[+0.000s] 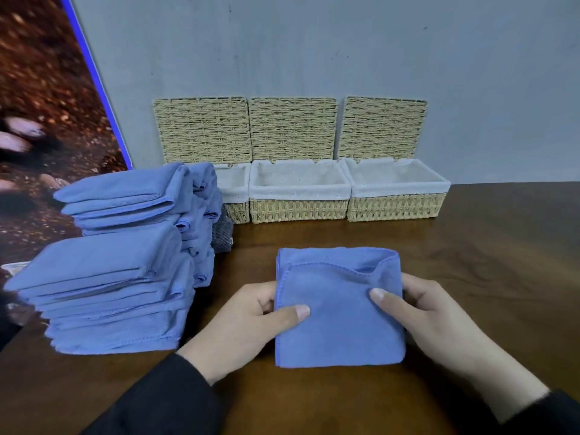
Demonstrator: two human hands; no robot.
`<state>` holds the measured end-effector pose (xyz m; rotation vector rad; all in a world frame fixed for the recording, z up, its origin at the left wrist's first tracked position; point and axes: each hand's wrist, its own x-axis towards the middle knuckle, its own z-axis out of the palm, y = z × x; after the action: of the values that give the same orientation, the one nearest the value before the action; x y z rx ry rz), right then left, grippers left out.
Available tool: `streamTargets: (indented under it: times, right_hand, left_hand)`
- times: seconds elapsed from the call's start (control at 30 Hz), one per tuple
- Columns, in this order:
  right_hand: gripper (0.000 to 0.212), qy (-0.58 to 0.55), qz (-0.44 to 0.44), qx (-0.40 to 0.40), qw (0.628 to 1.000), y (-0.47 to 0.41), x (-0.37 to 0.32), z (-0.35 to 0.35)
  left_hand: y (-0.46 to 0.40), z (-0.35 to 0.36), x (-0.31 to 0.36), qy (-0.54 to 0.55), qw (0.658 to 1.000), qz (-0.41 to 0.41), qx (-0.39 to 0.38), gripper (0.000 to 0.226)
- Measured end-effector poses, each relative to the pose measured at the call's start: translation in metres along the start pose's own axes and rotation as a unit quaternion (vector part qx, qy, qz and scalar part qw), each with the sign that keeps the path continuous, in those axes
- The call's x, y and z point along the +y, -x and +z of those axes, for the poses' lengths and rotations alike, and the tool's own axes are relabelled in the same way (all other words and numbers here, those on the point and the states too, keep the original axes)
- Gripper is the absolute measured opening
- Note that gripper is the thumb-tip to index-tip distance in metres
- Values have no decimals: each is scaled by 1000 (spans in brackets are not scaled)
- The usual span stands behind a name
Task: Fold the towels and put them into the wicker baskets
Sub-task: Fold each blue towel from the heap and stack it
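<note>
**Blue towel pinched at both side edges**

Blue folded towel (pixel 339 312) lies flat on the wooden table (pixel 486 246), in front of the middle wicker basket (pixel 298 208). The left hand (pixel 251 321) pinches its left edge, thumb on top; the right hand (pixel 430 315) pinches its right edge likewise.

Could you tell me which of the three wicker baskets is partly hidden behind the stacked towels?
The leftmost basket: the stack of blue towels covers its left part, while the middle basket and right basket show fully.
</note>
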<state>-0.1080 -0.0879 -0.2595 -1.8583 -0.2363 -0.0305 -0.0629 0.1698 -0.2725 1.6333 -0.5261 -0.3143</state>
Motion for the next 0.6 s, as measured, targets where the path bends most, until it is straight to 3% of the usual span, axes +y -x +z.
streamTargets:
  times: [0.2,0.33,0.37,0.43,0.53,0.6]
  right_hand:
    - [23,10,75,34,997,-41,3,-12]
    - [38,205,88,56,973,-93,33,-11]
    - [34,264,91,72,958,-102,43,-9]
    - [32,277,76,116,951,-110,55,-7]
    - [27,207,-17,189,960,-104,49,-12]
    - [17,207,-81,153,963,-93,37,-16]
  left_hand:
    - [-27,1,8,-1,993,-96,65,17]
    - [-54,-11,-7,-86,969,-99,211,4]
    - [-59,-16,-16,-142,953,-94,252,17]
    - [-61,-24,-28,-223,923,-55,307,36]
    - [-57,-22,-27,-273,922,69,264,26]
    - [-57,-17,-27,-329,923,108,169,34]
